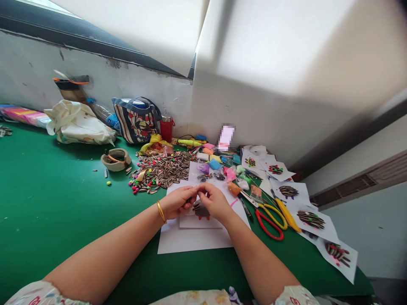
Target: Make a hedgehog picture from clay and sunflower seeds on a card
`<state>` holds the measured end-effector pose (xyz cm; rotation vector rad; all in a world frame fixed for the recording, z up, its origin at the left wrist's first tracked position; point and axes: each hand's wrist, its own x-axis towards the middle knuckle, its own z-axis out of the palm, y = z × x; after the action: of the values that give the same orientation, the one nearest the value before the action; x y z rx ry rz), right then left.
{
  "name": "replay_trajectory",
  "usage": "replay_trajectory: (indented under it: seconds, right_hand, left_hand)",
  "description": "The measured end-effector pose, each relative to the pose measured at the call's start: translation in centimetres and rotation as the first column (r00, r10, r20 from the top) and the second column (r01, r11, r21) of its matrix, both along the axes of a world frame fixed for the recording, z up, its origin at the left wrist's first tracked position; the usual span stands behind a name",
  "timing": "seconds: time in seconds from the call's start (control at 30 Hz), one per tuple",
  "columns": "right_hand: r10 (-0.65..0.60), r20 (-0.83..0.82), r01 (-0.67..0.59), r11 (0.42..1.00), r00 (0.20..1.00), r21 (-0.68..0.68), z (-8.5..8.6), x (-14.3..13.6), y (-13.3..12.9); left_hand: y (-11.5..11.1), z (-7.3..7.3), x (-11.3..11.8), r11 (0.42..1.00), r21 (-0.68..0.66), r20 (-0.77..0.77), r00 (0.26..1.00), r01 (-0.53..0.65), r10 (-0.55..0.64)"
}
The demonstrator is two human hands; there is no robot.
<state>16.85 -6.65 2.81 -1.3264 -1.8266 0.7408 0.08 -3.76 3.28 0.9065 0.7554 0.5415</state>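
My left hand [181, 202] and my right hand [213, 202] meet above a white sheet [184, 224], fingertips touching. Both are closed in a pinch, and whatever lies between the fingers is too small or hidden to make out. Under them, partly covered, is a grey hedgehog-like figure [201, 210] with orange feet and a few striped seeds on it. Its paper rests on larger white paper [193, 242]. Just beyond my left hand spreads a heap of striped sunflower seeds [171, 171] mixed with small coloured balls.
Scissors [270, 220] with red and yellow handles lie at right beside a yellow cutter [288, 215] and a black pen [246, 209]. Bags of coloured clay [216, 164] sit behind. Finished-looking seed pictures [310, 219] line the right edge. A tape roll [116, 159] and bags [136, 120] stand left.
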Motion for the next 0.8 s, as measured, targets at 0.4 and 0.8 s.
replay_trajectory:
  seconds: [0.4,0.8]
  right_hand:
    - [0.075,0.121,-0.053,0.983,0.990,-0.177,-1.2,1.6,0.8]
    - [0.201,0.200,-0.148,0.957,0.959,-0.249,-1.6,1.8,0.7]
  left_hand:
    - [2.0,-0.1,-1.4,0.992,0.121,-0.228,0.971,-0.038,0.065]
    - [2.5,0.2,-2.5,0.752,0.539,-0.601,0.799,0.379,0.029]
